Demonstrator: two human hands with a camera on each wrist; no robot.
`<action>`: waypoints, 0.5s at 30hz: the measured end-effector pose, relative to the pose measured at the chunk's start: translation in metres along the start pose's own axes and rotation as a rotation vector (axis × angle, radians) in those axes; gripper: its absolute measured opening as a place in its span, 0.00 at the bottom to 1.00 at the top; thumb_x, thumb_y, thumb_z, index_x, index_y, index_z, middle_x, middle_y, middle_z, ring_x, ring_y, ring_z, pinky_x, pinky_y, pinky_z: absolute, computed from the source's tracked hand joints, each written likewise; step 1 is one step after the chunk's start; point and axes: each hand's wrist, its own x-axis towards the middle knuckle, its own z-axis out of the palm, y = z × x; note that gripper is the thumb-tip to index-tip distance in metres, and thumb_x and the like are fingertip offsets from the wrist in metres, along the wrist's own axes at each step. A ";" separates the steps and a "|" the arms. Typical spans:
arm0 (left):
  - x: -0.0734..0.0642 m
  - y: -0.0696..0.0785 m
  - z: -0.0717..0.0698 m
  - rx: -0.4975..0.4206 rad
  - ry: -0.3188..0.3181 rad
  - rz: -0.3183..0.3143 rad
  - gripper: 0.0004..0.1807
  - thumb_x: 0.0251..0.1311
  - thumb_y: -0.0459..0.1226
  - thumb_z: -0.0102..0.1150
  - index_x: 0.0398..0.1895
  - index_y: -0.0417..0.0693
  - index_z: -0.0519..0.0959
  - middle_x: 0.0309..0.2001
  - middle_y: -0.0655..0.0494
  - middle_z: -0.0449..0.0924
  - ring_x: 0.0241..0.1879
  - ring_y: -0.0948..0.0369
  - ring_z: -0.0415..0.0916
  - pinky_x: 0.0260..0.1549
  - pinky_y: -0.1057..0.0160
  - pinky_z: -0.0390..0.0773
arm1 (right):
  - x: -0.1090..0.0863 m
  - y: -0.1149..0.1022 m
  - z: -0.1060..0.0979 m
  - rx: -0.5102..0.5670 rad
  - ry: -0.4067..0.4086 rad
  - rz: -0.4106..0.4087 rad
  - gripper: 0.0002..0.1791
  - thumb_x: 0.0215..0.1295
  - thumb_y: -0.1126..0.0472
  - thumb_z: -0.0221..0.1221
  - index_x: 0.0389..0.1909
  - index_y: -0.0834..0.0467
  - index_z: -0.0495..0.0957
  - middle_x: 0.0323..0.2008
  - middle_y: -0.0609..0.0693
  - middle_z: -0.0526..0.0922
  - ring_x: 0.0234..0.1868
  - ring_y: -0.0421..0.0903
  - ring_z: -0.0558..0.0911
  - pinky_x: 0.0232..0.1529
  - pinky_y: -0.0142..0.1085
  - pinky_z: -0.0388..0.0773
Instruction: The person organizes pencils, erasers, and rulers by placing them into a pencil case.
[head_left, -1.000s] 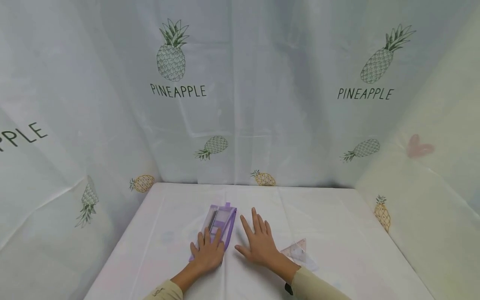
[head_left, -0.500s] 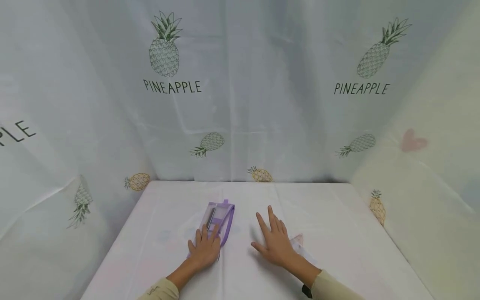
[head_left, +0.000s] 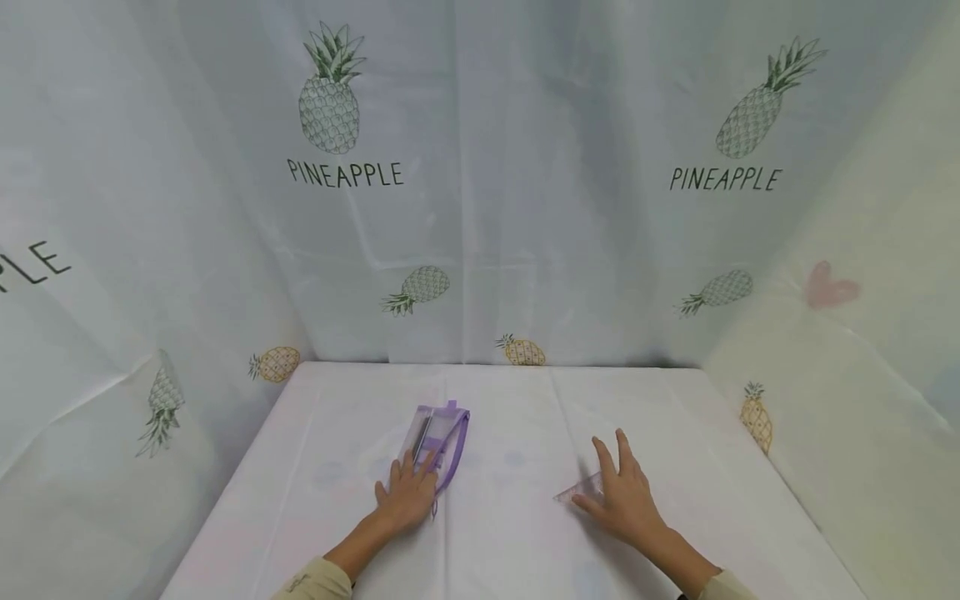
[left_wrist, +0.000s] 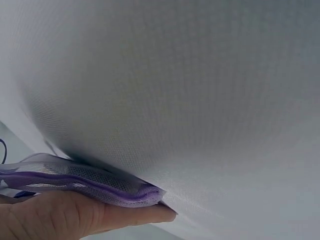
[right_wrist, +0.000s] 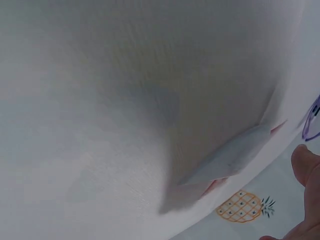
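A purple mesh pencil case (head_left: 431, 425), with dark pen-like items showing through it, lies left of the table's middle. My left hand (head_left: 407, 502) rests on its near end, fingers spread. Along the case's edge (left_wrist: 115, 192) the thumb (left_wrist: 60, 215) lies stretched out in the left wrist view. My right hand (head_left: 628, 504) is over a clear triangular ruler (head_left: 583, 492) with pink markings, fingers apart and slightly bent, partly covering it. In the right wrist view, a whitish piece with pink edges (right_wrist: 232, 155) lies on the cloth, apart from the thumb (right_wrist: 306, 167).
A white cloth covers the table (head_left: 510, 433). Pineapple-printed curtains (head_left: 525, 208) stand behind it and at both sides. The pencil case's purple strap (head_left: 459, 462) loops out on its right side.
My right hand has moved right, from beside the pencil case to over the triangular ruler, its fingers bending a little. My left hand stays on the pencil case.
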 end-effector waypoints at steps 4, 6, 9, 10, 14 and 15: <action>0.000 0.001 -0.003 -0.004 -0.025 0.001 0.30 0.74 0.48 0.30 0.76 0.53 0.59 0.78 0.33 0.43 0.75 0.31 0.36 0.62 0.20 0.32 | -0.009 0.008 0.000 0.012 0.007 0.032 0.50 0.47 0.42 0.75 0.63 0.66 0.63 0.60 0.72 0.65 0.50 0.66 0.76 0.42 0.59 0.78; 0.000 0.002 -0.005 0.006 -0.034 0.003 0.29 0.74 0.47 0.31 0.76 0.53 0.60 0.77 0.32 0.43 0.75 0.30 0.36 0.62 0.19 0.33 | -0.012 0.010 0.001 0.038 -0.020 0.077 0.48 0.47 0.41 0.74 0.59 0.68 0.65 0.53 0.69 0.69 0.47 0.63 0.76 0.40 0.55 0.79; 0.002 0.002 -0.007 0.014 -0.041 -0.005 0.29 0.74 0.47 0.30 0.76 0.54 0.59 0.77 0.33 0.43 0.75 0.31 0.36 0.63 0.20 0.33 | -0.015 0.013 0.003 0.098 -0.091 0.175 0.46 0.48 0.40 0.73 0.54 0.70 0.67 0.47 0.68 0.73 0.44 0.60 0.77 0.40 0.52 0.79; 0.002 0.002 -0.007 0.011 -0.041 -0.006 0.29 0.75 0.47 0.31 0.76 0.54 0.60 0.78 0.33 0.43 0.75 0.31 0.36 0.63 0.20 0.34 | -0.015 0.014 0.004 0.116 -0.123 0.212 0.46 0.48 0.39 0.73 0.53 0.71 0.67 0.45 0.67 0.73 0.42 0.57 0.77 0.39 0.50 0.79; 0.004 0.001 -0.007 0.003 -0.033 -0.006 0.29 0.74 0.47 0.31 0.76 0.54 0.60 0.77 0.33 0.45 0.75 0.31 0.38 0.63 0.20 0.35 | -0.016 0.017 0.006 0.139 -0.217 0.305 0.44 0.45 0.40 0.74 0.48 0.70 0.68 0.38 0.64 0.76 0.35 0.50 0.75 0.33 0.44 0.77; 0.003 0.002 -0.007 -0.003 -0.032 -0.006 0.29 0.74 0.47 0.31 0.76 0.54 0.60 0.77 0.33 0.45 0.75 0.31 0.38 0.63 0.20 0.35 | -0.016 0.017 0.006 0.134 -0.230 0.312 0.44 0.44 0.40 0.75 0.47 0.70 0.68 0.37 0.63 0.77 0.33 0.49 0.75 0.32 0.44 0.76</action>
